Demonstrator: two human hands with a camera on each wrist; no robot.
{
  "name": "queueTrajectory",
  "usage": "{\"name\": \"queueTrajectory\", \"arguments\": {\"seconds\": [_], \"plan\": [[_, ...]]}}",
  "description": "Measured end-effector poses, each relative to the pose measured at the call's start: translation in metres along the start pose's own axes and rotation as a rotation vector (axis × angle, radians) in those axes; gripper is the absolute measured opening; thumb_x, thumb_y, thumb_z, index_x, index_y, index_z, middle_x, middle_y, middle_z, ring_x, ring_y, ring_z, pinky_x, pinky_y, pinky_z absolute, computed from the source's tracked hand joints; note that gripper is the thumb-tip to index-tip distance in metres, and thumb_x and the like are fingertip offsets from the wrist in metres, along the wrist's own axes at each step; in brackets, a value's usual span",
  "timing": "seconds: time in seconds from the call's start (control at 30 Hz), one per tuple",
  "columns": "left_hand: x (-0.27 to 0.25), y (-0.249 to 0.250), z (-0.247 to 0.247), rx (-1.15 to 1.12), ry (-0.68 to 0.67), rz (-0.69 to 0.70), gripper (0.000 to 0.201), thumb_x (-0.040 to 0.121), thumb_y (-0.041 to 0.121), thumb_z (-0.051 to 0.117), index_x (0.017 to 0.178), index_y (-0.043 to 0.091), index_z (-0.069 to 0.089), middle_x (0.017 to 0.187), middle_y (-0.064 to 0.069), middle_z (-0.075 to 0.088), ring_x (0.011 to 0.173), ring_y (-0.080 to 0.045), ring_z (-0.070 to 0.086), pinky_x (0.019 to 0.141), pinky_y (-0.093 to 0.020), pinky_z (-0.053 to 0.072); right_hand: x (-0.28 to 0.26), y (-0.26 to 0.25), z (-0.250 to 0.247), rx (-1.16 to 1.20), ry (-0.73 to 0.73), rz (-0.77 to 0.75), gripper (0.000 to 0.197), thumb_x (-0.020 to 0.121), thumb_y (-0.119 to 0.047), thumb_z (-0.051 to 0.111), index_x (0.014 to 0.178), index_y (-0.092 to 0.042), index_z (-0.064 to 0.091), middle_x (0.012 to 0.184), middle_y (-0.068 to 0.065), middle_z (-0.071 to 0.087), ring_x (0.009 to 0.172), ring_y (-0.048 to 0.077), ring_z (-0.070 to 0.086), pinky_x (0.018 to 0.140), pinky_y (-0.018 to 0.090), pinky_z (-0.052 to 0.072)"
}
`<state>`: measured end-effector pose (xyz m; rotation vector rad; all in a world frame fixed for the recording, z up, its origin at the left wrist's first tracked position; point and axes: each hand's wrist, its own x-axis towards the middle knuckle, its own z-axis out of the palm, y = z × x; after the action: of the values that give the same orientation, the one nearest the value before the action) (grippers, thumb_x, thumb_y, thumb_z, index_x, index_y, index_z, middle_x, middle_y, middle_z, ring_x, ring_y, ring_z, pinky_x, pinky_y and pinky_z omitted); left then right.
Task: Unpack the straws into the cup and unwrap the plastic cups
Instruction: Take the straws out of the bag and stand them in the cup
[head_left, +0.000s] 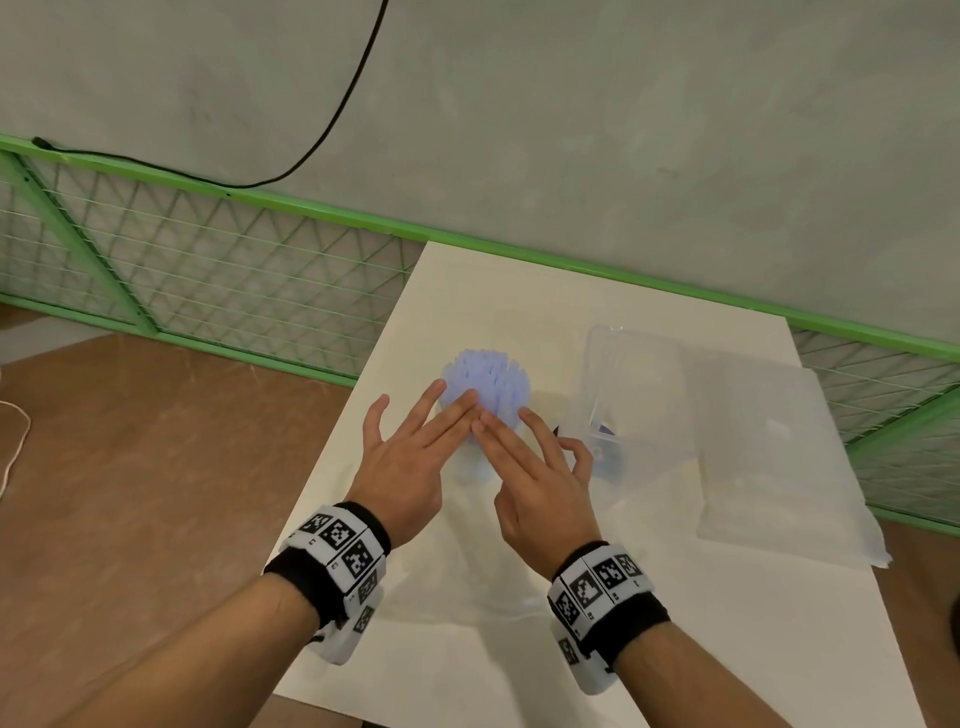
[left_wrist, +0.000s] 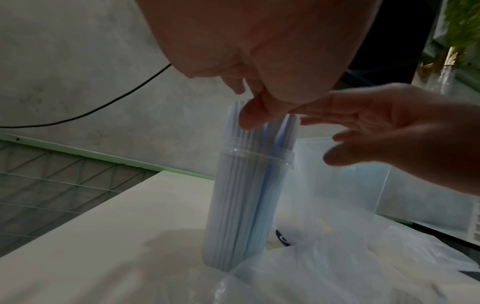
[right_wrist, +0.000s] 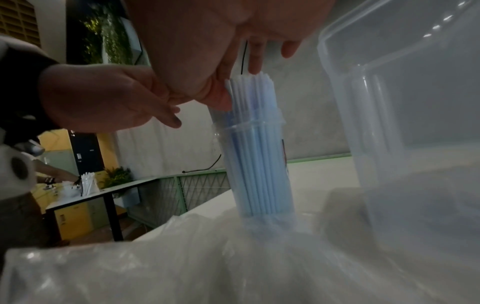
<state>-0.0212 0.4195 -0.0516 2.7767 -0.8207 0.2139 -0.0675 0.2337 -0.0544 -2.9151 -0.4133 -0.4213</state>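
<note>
The straws (head_left: 485, 384) stand upright in the clear cup (left_wrist: 241, 205) on the table (head_left: 467, 291), their long axis vertical, directly under both hands. The left hand (head_left: 410, 457) and right hand (head_left: 540, 478) are flat and spread, fingertips resting on the straw tops, equally near. A dark mark shows on the cup; no writing is readable.
</note>
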Motion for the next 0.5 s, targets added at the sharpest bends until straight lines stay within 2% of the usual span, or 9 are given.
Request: {"name": "queueTrajectory", "arguments": {"seconds": [0.13,0.23,0.33,0.4,0.5], "plan": [[-0.001,-0.002,-0.006,-0.146,0.020,-0.062,0.104,0.064,-0.013,0.041,0.154,0.033,0.017,0.161,0.018,0.017,0.151,-0.006,0.006,0.116,-0.048,0.001,-0.004,0.004,0.000,0.024,-0.041,-0.023,0.070,0.070,-0.008,0.057,0.136,-0.032,0.053,0.157,-0.010,0.032,0.145,0.023,0.028,0.098,0.050,0.033],[0.000,-0.002,-0.008,-0.176,0.012,-0.138,0.104,0.068,-0.013,0.043,0.156,0.033,0.013,0.165,0.009,0.002,0.151,-0.006,0.001,0.118,-0.047,-0.001,0.002,0.004,-0.008,0.110,0.011,0.031,0.072,0.075,-0.011,0.056,0.143,-0.030,0.044,0.157,-0.011,0.031,0.145,0.019,0.027,0.101,0.045,0.031],[-0.001,-0.002,0.000,-0.133,-0.037,-0.068,0.106,0.067,-0.013,0.048,0.155,0.034,0.014,0.166,0.005,0.003,0.151,-0.008,0.003,0.119,-0.047,0.003,0.006,0.004,-0.010,0.102,0.025,0.072,0.074,0.078,-0.013,0.059,0.147,-0.026,0.037,0.159,-0.011,0.027,0.145,0.019,0.027,0.102,0.042,0.028],[-0.002,-0.001,0.004,-0.142,-0.049,-0.044,0.104,0.069,-0.011,0.049,0.156,0.033,0.014,0.165,0.006,0.004,0.151,-0.007,0.003,0.120,-0.046,0.005,0.006,0.005,-0.007,0.049,0.051,0.035,0.064,0.079,-0.015,0.063,0.141,-0.026,0.047,0.155,-0.009,0.035,0.140,0.020,0.034,0.098,0.043,0.030],[-0.001,-0.001,0.000,-0.225,-0.004,-0.105,0.097,0.077,-0.005,0.051,0.156,0.033,0.010,0.165,0.010,-0.001,0.151,-0.004,-0.001,0.121,-0.044,0.002,0.012,0.006,-0.003,0.026,0.138,0.022,0.044,0.081,-0.029,0.071,0.124,-0.029,0.062,0.146,-0.007,0.047,0.129,0.022,0.042,0.091,0.044,0.033]]}}
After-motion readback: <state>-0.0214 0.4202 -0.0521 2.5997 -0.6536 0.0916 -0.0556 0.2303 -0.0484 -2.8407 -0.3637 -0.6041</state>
